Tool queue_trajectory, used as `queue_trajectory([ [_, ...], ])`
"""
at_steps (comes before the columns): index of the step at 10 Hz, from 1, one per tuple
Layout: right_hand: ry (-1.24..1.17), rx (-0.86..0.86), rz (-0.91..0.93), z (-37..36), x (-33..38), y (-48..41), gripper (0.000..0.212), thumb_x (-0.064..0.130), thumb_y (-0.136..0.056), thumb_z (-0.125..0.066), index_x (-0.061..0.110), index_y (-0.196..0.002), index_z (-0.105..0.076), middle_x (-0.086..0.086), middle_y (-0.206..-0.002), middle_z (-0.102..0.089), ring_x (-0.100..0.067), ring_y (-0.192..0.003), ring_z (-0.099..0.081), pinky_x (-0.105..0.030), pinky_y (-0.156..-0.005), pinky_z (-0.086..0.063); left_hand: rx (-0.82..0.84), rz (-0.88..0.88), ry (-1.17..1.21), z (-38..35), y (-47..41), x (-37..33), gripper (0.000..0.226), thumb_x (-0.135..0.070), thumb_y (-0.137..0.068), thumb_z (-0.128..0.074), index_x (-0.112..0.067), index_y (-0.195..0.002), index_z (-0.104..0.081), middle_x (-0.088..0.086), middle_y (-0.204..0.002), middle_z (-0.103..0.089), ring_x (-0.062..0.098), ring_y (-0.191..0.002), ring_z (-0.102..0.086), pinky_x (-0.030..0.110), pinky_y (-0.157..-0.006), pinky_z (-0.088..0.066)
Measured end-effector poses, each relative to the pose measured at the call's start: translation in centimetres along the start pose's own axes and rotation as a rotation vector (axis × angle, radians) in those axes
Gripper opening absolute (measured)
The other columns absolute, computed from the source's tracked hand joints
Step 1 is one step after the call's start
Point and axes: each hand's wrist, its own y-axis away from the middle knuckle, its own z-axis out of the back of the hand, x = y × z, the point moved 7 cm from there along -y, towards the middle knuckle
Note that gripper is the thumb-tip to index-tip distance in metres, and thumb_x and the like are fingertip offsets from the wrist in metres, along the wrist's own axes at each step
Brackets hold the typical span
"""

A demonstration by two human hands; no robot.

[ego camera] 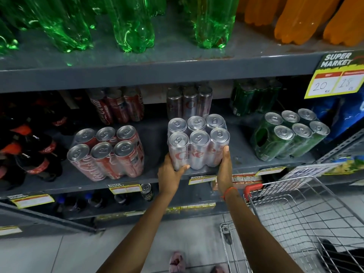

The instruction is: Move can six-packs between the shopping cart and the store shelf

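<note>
A silver can six-pack (198, 141) in clear wrap stands at the front edge of the grey middle shelf (242, 154). My left hand (170, 171) grips its lower left corner and my right hand (225, 168) presses its right side, so both hold it. A red can six-pack (107, 152) leans on the shelf to the left, and a green can six-pack (289, 134) stands to the right. The wire shopping cart (303, 219) is at the lower right and looks empty.
More red, silver and green six-packs (189, 103) stand at the back of the same shelf. Dark cola bottles (33, 146) fill the left end. Green and orange bottles (132, 24) line the shelf above. A yellow price sign (336, 79) hangs at the right.
</note>
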Motion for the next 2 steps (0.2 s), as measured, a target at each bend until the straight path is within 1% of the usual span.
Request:
queue_trajectory([
  [1,0.055,-0.042,0.05,-0.2,1.2,1.3,0.07,0.088,-0.069,-0.043,0.036,-0.112,-0.059,0.008,-0.12,-0.065,-0.011,-0.117,-0.06,-0.035,-0.104,-0.046,0.023,0.057,-0.031,0.1,0.6,-0.9,0.061,-0.031,-0.071,-0.079,-0.002,-0.119,-0.054,0.018,-0.113,-0.07,0.035,-0.104,-0.065,0.036,-0.081,-0.051],
  [2,0.117,-0.096,0.162,0.2,2.2,2.1,0.079,0.076,-0.075,-0.052,0.018,-0.128,-0.053,-0.003,-0.133,-0.056,-0.015,-0.124,-0.054,-0.037,-0.109,-0.043,-0.038,0.12,-0.169,1.9,1.5,-2.5,0.037,-0.031,-0.08,-0.069,0.0,-0.099,-0.064,0.02,-0.102,-0.073,0.038,-0.096,-0.067,0.034,-0.07,-0.048],
])
